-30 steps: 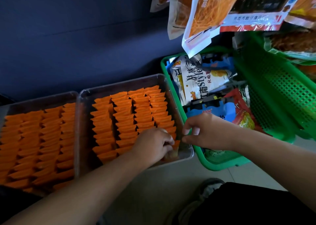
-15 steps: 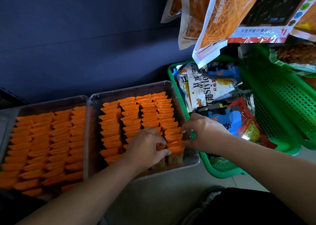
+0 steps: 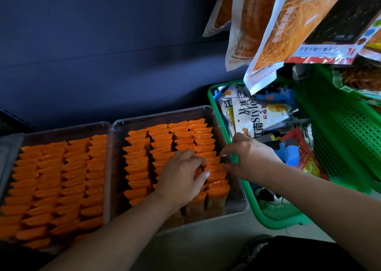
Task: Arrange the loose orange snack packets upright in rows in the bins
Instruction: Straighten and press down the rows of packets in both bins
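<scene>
While hanging snack bags (image 3: 288, 23) crowd over the green basket (image 3: 350, 126), we face two clear bins (image 3: 61, 129) of orange packets (image 3: 136, 167), upright, rows running away from us. Our left hand (image 3: 181, 180) grips packets in the right bin (image 3: 165, 111); our right hand (image 3: 249, 157) curls beside, grip unclear.

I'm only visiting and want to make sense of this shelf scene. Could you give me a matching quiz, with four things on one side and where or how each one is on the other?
Things:
1. left clear bin
2. right clear bin
3. green basket
4. hanging bags

Descriptions:
A. holds mixed blue, white and red packs
B. top right, over the basket
C. left hand and right hand at its orange packets
D. orange rows, no hand in it

Pairs: 1-D, 2-C, 3-A, 4-B
</scene>
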A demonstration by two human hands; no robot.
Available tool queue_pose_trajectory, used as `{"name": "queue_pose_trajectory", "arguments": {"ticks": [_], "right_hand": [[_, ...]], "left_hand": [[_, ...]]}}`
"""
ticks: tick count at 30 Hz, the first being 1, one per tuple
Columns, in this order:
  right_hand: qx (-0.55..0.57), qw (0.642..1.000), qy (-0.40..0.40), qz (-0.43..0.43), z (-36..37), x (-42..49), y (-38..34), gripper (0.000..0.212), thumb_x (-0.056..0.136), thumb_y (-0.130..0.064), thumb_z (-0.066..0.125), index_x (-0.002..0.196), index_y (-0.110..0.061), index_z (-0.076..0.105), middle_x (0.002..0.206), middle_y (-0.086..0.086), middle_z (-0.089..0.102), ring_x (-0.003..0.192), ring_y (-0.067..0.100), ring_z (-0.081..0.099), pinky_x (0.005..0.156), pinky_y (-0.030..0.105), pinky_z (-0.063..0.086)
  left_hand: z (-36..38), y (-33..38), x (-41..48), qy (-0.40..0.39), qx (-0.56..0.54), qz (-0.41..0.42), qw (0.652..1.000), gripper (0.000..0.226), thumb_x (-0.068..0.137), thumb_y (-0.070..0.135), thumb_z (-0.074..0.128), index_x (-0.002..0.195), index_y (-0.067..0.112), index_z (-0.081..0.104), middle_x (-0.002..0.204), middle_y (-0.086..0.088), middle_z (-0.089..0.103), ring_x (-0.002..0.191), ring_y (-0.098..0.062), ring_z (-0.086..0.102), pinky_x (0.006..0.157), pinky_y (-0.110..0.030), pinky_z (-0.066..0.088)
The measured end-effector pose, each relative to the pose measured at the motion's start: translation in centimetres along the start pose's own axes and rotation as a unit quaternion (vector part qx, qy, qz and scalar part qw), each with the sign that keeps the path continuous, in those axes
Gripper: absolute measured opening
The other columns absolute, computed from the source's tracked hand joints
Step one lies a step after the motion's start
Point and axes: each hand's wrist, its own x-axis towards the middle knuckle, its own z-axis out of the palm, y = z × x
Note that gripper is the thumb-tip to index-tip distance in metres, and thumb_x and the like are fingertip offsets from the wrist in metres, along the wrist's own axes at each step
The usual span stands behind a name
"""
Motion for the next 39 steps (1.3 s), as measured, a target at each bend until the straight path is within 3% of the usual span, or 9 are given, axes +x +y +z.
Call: {"name": "queue_pose_trajectory", "arguments": {"ticks": [6, 11, 20, 27, 30, 33, 35, 37, 39], "right_hand": [[-0.036, 0.999, -0.013, -0.008, 0.2, 0.7, -0.7, 0.043, 0.093, -0.055, 0.065, 0.134, -0.043, 0.06, 0.131, -0.005, 0.044, 0.13, 0.019, 0.044, 0.095, 0.042, 0.053], [-0.034, 0.996, 0.058, -0.063, -0.6, 2.3, -0.3, 0.047, 0.093, -0.05, 0.069, 0.136, -0.033, 0.063, 0.148, -0.004, 0.043, 0.139, 0.022, 0.043, 0.099, 0.04, 0.052], [-0.047, 0.979, 0.086, -0.179, 1.1, 4.7, 1.9, 0.026, 0.081, -0.036, 0.085, 0.103, -0.023, 0.08, 0.15, 0.007, 0.057, 0.143, 0.031, 0.05, 0.091, 0.055, 0.06], [-0.122, 0.969, 0.047, -0.211, 2.5, 6.6, 1.7, 0.057, 0.086, -0.059, 0.039, 0.123, -0.031, 0.072, 0.135, -0.006, 0.065, 0.154, 0.026, 0.034, 0.124, 0.06, 0.025], [-0.142, 0.97, 0.007, -0.199, 2.0, 7.0, 1.1, 0.054, 0.091, -0.057, 0.048, 0.138, -0.036, 0.063, 0.149, -0.007, 0.053, 0.159, 0.025, 0.017, 0.128, 0.059, 0.006], [-0.139, 0.972, -0.01, -0.189, 1.1, 7.3, 0.9, 0.057, 0.091, -0.058, 0.061, 0.144, -0.037, 0.056, 0.156, -0.012, 0.043, 0.16, 0.017, 0.008, 0.13, 0.049, -0.001], [-0.101, 0.975, 0.014, -0.198, 1.0, 7.5, 1.3, 0.056, 0.089, -0.058, 0.063, 0.138, -0.032, 0.062, 0.153, -0.01, 0.05, 0.159, 0.018, 0.018, 0.13, 0.049, 0.01], [-0.093, 0.974, 0.046, -0.2, 1.1, 7.6, 1.9, 0.059, 0.089, -0.062, 0.053, 0.135, -0.027, 0.066, 0.152, -0.004, 0.054, 0.157, 0.021, 0.026, 0.128, 0.051, 0.022], [-0.103, 0.975, 0.048, -0.188, 1.1, 7.7, 2.2, 0.069, 0.09, -0.066, 0.038, 0.139, -0.024, 0.064, 0.157, -0.002, 0.05, 0.159, 0.02, 0.021, 0.127, 0.046, 0.016]], "left_hand": [[0.2, -0.5, 0.4, -0.045, 0.053, 0.05, 0.996, 0.033, 0.098, 0.04, 0.067, 0.13, 0.032, 0.072, 0.106, 0.009, 0.055, 0.105, -0.013, 0.046, 0.082, -0.029, 0.031], [-0.5, -1.0, 2.0, 0.009, 0.023, 0.036, 0.999, 0.035, 0.097, 0.045, 0.065, 0.123, 0.024, 0.076, 0.111, 0.009, 0.062, 0.109, -0.012, 0.051, 0.091, -0.032, 0.045], [-0.3, -2.7, 3.9, 0.009, 0.063, 0.061, 0.996, 0.019, 0.098, 0.034, 0.066, 0.109, 0.029, 0.081, 0.106, 0.008, 0.056, 0.109, -0.015, 0.045, 0.088, -0.041, 0.047], [-0.3, -3.2, 4.7, 0.024, 0.013, 0.064, 0.998, 0.015, 0.093, 0.031, 0.075, 0.106, 0.028, 0.079, 0.103, 0.016, 0.07, 0.107, -0.008, 0.053, 0.091, -0.037, 0.05], [-1.2, -3.8, 5.1, 0.058, 0.027, 0.057, 0.996, 0.008, 0.096, 0.027, 0.07, 0.098, 0.024, 0.077, 0.1, 0.012, 0.068, 0.1, -0.01, 0.054, 0.085, -0.037, 0.051], [-2.4, -5.1, 6.4, 0.053, 0.099, 0.036, 0.993, 0.027, 0.099, 0.039, 0.064, 0.119, 0.024, 0.074, 0.123, 0.007, 0.065, 0.117, -0.016, 0.054, 0.1, -0.038, 0.048], [-3.0, -5.7, 7.2, -0.004, 0.089, 0.025, 0.996, 0.043, 0.101, 0.044, 0.061, 0.138, 0.024, 0.065, 0.147, 0.005, 0.057, 0.137, -0.018, 0.048, 0.114, -0.039, 0.042], [-3.1, -5.8, 7.8, -0.047, 0.092, 0.032, 0.994, 0.051, 0.102, 0.048, 0.058, 0.147, 0.024, 0.057, 0.16, 0.005, 0.045, 0.149, -0.017, 0.037, 0.122, -0.039, 0.034], [-3.0, -5.7, 8.2, -0.053, 0.111, 0.051, 0.991, 0.052, 0.103, 0.049, 0.056, 0.148, 0.023, 0.056, 0.164, 0.004, 0.04, 0.152, -0.016, 0.031, 0.124, -0.039, 0.03]]}}
